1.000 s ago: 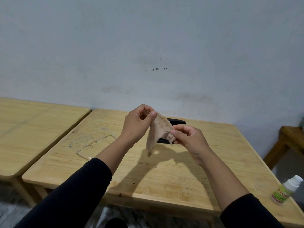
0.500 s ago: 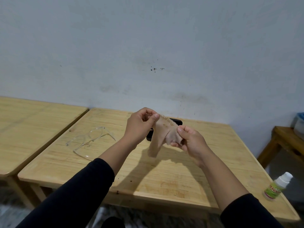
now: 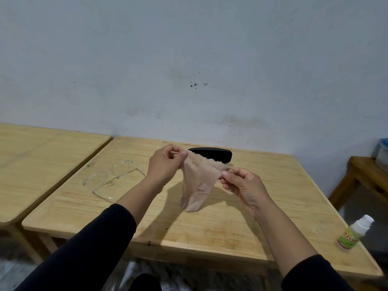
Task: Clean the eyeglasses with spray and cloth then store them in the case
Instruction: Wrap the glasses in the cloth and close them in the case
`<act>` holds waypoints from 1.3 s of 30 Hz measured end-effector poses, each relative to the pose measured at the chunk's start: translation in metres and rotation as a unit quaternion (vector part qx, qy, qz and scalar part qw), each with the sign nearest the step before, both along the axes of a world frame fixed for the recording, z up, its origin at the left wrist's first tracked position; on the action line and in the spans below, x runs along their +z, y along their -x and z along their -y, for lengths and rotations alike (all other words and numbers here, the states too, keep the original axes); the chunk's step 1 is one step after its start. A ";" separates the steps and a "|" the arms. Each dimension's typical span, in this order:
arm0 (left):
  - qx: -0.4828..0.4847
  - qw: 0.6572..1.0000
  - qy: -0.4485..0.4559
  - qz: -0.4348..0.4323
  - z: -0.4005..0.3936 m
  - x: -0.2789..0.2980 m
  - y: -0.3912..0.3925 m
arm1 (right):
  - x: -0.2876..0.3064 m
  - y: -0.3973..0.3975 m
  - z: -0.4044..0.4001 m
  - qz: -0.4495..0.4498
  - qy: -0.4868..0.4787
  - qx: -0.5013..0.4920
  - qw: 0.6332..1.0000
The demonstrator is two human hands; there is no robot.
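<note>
Both forearms reach forward over the table (image 3: pixel 210 232), hands raised above its middle. Left hand (image 3: pixel 165 166) sits higher and nearer the far edge, right hand (image 3: pixel 243 185) lower, toward the right edge. Bare wood lies below and in front of the hands, up to the near edge. Each hand pinches one top corner of the cloth (image 3: pixel 197 181) between thumb and fingers; it hangs between them, lower tip just above or touching the wood, cannot tell which. Eyeglasses (image 3: pixel 113 181) lie toward the left edge, case (image 3: pixel 212 154) closed near the far edge, spray bottle (image 3: pixel 352 234) upright at the near right corner.
</note>
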State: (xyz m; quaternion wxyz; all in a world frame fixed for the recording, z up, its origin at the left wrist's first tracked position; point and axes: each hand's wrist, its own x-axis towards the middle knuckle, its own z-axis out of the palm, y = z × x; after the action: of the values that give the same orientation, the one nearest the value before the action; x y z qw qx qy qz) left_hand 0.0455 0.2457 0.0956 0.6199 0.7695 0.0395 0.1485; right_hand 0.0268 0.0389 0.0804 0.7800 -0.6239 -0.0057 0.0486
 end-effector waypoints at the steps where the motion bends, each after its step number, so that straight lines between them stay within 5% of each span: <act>1: 0.005 1.000 -0.002 -0.001 -0.002 -0.001 0.000 | 0.001 -0.001 0.002 0.002 0.005 -0.005 1.000; 24: -0.018 0.994 0.015 0.109 0.008 0.026 -0.027 | 0.048 -0.045 0.039 0.158 0.142 -0.173 0.962; 34: -0.171 0.964 -0.205 0.004 -0.007 -0.071 0.045 | -0.043 0.031 0.049 0.047 0.318 -0.048 0.946; 39: -0.232 0.925 -0.297 0.045 -0.012 -0.079 0.057 | -0.049 0.049 0.059 0.065 0.441 0.000 0.895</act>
State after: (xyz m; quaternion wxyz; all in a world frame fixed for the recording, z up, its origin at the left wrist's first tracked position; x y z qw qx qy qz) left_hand -0.0114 0.2581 0.0170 0.3814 0.8984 -0.2139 0.0404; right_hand -0.0220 -0.0197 0.0313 0.4227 -0.9056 -0.0346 0.0054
